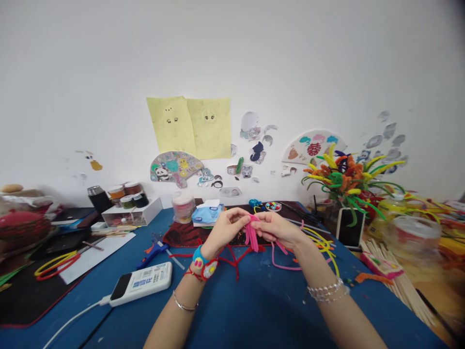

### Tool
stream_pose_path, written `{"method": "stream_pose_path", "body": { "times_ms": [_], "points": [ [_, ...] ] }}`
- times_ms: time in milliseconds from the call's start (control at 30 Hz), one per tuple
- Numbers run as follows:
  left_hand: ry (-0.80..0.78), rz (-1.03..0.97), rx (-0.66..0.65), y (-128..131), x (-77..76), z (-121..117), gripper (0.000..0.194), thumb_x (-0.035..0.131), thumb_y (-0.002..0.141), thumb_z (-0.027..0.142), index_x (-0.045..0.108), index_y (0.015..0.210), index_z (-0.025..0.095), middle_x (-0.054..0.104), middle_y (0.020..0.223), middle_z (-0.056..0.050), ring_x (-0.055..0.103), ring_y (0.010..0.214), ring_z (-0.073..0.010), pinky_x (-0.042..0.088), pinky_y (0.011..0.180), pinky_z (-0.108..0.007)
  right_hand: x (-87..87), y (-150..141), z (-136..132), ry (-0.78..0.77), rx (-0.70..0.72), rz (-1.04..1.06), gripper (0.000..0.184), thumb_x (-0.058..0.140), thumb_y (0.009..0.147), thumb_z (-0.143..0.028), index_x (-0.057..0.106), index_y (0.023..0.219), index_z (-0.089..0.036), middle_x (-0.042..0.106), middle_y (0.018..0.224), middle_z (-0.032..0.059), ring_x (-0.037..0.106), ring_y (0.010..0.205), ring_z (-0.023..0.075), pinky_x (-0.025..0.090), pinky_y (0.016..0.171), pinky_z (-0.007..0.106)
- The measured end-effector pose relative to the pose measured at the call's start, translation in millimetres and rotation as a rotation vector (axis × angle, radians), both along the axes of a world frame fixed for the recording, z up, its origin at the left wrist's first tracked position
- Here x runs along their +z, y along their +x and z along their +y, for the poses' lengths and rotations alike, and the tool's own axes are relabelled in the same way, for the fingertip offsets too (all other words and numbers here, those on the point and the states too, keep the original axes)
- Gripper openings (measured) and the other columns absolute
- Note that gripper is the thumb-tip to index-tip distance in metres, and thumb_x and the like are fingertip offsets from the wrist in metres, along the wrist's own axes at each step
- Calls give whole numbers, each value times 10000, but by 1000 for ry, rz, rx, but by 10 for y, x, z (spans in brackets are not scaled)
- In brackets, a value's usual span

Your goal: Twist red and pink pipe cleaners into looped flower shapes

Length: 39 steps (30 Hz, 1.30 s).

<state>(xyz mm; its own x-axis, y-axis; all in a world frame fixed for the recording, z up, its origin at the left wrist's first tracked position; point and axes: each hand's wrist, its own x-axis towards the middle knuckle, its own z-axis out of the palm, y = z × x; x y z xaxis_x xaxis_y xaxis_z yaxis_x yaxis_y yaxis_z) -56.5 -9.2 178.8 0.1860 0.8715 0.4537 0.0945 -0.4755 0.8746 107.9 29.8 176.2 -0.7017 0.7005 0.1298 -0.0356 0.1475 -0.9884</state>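
Note:
My left hand [232, 227] and my right hand [276, 228] meet above the middle of the blue table. Between them is a bundle of pink pipe cleaners [252, 236], bent into loops that hang down. My left thumb and fingers pinch the bundle near its top from the left. On the other side, my right fingers close on it too; their tips are partly hidden. Below lie red pipe cleaners [236, 261], and a pink-purple pipe cleaner [278, 265] curves under my right wrist.
Left of my arms lie a white power bank [141, 283] with a cable and a blue glue gun [152, 254]. A tissue pack [207, 214] is behind my hands. To the right stand a pipe-cleaner bouquet [345, 179], a phone [349, 228] and wooden sticks [403, 286].

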Motion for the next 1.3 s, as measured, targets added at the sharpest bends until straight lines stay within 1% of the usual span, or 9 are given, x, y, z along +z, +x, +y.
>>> {"method": "stream_pose_path", "body": {
  "times_ms": [167,300,433,667,867,967,1067,1167,1300],
  "points": [
    [-20,11,-45,-6,15,-23,265,560,728,379,603,804,128,600,717,-28,532,621,-105,427,585,-218,45,29,-34,103,-122,-117,304,642,643,-422,523,701,-148,380,484,-79,293,387,23,172,350,158],
    [-12,32,-33,9,-7,-2,265,557,732,373,612,801,123,606,718,-33,532,627,-105,413,578,-209,46,22,-71,194,-159,-149,311,592,673,-446,480,649,-157,354,486,-76,297,406,36,198,369,173],
    [-39,42,-24,10,-40,32,271,593,703,367,621,809,119,625,732,-46,548,640,-117,423,588,-217,10,8,-53,294,-203,-169,298,571,689,-423,462,620,-154,322,505,-70,263,433,38,177,388,179],
    [-36,0,75,-5,-44,43,277,617,673,376,642,773,119,641,724,-57,565,647,-139,443,594,-235,10,-10,-33,259,-185,-146,336,584,671,-476,548,708,-144,426,534,-41,338,437,51,246,390,181],
    [5,-41,219,19,-67,47,306,585,695,406,637,737,107,620,678,-51,533,581,-115,426,542,-226,-27,-67,-21,325,-236,-161,304,538,730,-447,581,722,-147,498,464,-35,358,362,49,241,353,173],
    [-12,-121,217,7,-61,51,305,582,698,407,612,752,109,581,610,-18,479,480,-77,393,471,-204,-35,-105,-42,316,-172,-180,309,521,749,-433,610,762,-137,546,505,-12,370,356,46,264,343,166],
    [-9,-170,242,-31,-33,49,300,576,704,409,589,763,115,557,587,0,464,455,-65,387,455,-194,-21,-135,-85,277,-69,-203,291,546,735,-408,619,813,-137,631,671,35,469,430,61,299,354,157],
    [0,-170,265,-70,-2,41,290,573,706,409,577,761,124,568,618,-1,480,474,-68,400,471,-194,-3,-160,-123,229,-12,-174,276,560,728,-381,595,851,-137,654,800,62,512,488,70,321,363,152],
    [2,-201,235,-89,5,47,268,569,714,400,551,756,135,589,669,-5,545,573,-90,449,565,-212,-5,-198,-148,189,16,-150,245,507,765,-360,572,788,-125,643,739,50,448,415,44,325,359,154]
  ]
}}
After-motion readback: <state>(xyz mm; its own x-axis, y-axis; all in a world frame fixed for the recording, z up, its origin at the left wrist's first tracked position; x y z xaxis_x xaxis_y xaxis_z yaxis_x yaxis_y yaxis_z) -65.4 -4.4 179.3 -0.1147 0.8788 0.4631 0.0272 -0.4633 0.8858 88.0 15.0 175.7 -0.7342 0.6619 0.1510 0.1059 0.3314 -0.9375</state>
